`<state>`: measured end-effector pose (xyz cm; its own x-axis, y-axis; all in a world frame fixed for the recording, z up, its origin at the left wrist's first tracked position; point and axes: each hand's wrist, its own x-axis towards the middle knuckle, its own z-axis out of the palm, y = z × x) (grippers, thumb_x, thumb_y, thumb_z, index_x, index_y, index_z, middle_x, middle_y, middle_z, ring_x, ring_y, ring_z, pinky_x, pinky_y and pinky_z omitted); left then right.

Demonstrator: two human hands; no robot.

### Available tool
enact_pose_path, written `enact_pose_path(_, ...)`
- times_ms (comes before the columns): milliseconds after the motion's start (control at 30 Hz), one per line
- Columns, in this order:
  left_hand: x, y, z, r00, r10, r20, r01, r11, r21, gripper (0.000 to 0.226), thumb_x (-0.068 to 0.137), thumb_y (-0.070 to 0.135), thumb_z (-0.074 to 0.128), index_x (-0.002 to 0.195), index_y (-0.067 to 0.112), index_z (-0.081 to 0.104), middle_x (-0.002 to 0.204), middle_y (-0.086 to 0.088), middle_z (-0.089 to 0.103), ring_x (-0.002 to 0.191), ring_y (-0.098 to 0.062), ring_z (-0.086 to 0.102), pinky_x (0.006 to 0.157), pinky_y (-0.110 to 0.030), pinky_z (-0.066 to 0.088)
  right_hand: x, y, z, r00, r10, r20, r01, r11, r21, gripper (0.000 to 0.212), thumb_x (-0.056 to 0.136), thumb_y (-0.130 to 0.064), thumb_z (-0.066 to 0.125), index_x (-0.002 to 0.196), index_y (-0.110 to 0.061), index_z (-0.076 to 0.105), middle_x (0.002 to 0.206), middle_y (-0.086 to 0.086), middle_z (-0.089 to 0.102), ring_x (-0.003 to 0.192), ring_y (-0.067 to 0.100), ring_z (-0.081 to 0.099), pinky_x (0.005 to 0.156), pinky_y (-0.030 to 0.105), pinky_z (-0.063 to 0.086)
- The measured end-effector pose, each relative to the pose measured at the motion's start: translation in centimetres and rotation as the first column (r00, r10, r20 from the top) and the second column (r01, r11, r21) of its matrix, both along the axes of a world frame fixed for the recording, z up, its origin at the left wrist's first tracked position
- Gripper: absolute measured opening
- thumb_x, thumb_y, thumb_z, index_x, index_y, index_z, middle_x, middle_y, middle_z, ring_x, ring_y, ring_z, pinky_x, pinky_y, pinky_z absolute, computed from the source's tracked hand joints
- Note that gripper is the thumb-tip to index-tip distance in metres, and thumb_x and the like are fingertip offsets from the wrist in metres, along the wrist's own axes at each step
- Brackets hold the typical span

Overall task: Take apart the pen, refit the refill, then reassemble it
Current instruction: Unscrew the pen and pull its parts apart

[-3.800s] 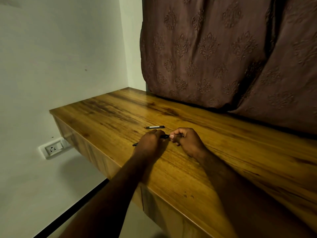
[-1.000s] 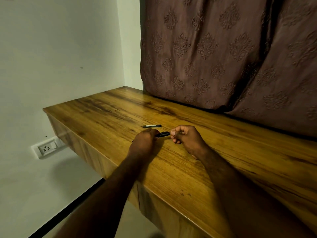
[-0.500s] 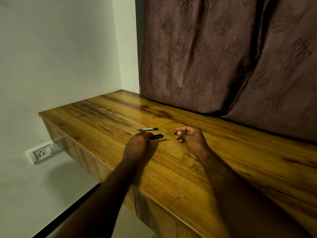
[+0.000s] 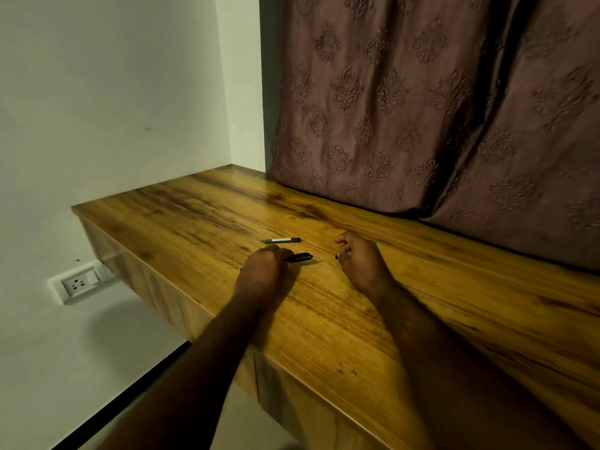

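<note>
Head view: pen apart mid-frame — left hand (image 4: 263,271) grips the pen body (image 4: 300,257), right hand (image 4: 360,261) pinches a small dark piece (image 4: 337,255), cap (image 4: 282,240) lying just behind on the desk (image 4: 324,319); reassembly looks pending.

On the counter (image 4: 422,287), both hands rest side by side near its middle, the left hand (image 4: 261,271) to the left and the right hand (image 4: 362,261) well apart to its right. The pen body (image 4: 300,257) sticks out rightward from the left hand's fingers (image 4: 279,254), pointing toward the right hand, and a separate pen piece (image 4: 282,240) lies flat on the counter just behind it, farther from the person. A curtain (image 4: 422,108) hangs behind the counter with its lower edge at the counter's back, a wall (image 4: 113,92) stands to the left, and a wall socket (image 4: 79,282) sits on that wall below the counter's left end.
</note>
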<state>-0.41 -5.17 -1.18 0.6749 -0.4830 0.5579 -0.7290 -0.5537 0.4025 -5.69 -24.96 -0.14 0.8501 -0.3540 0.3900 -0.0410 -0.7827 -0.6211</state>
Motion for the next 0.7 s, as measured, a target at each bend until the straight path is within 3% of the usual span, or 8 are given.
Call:
enact_pose_path(200,0.0,0.1,-0.1,1.0,-0.001,0.004,0.001,1.0,-0.009,0.022,0.09,0.038,0.057,0.096,0.022,0.071,0.089,-0.003,0.069,0.076,-0.019,0.066,0.068,-0.031,0.054,0.2,0.0,-0.1,0.999,-0.044,-0.014,0.044,0.999,-0.024,0.027,0.085,0.0,0.054,0.108,-0.009,0.065,0.1,0.012,0.069,0.092,0.027,0.063,0.076,0.027,0.046)
enact_pose_path(400,0.3,0.0,-0.3,1.0,0.002,-0.017,-0.002,1.0,0.003,0.021,0.091,0.038,0.057,0.095,0.023,0.071,0.089,-0.003,0.069,0.077,-0.019,0.066,0.069,-0.031,0.053,0.4,-0.2,-0.2,0.998,-0.053,-0.045,0.054,0.999,0.009,0.029,0.083,-0.002,0.059,0.112,-0.009,0.063,0.099,0.01,0.067,0.09,0.024,0.061,0.078,0.028,0.047)
enact_pose_path(567,0.4,0.0,-0.4,1.0,0.002,-0.006,-0.002,1.0,0.006,0.021,0.091,0.037,0.056,0.096,0.021,0.07,0.09,-0.004,0.069,0.078,-0.021,0.066,0.069,-0.029,0.051,0.5,-0.6,-0.4,0.998,-0.063,-0.025,0.066,0.984,0.167,0.031,0.081,-0.004,0.065,0.111,-0.011,0.061,0.086,0.001,0.061,0.077,0.014,0.056,0.07,0.022,0.042)
enact_pose_path(700,0.4,-0.2,-0.3,1.0,0.006,-0.011,-0.006,1.0,0.003,0.021,0.09,0.037,0.059,0.094,0.019,0.069,0.088,-0.005,0.071,0.078,-0.023,0.067,0.066,-0.028,0.048,-0.2,-1.4,-0.3,0.975,-0.179,0.131,0.113,0.908,0.403,0.01,0.089,-0.011,0.064,0.097,-0.01,0.067,0.083,0.005,0.066,0.069,0.015,0.058,0.063,0.025,0.047)
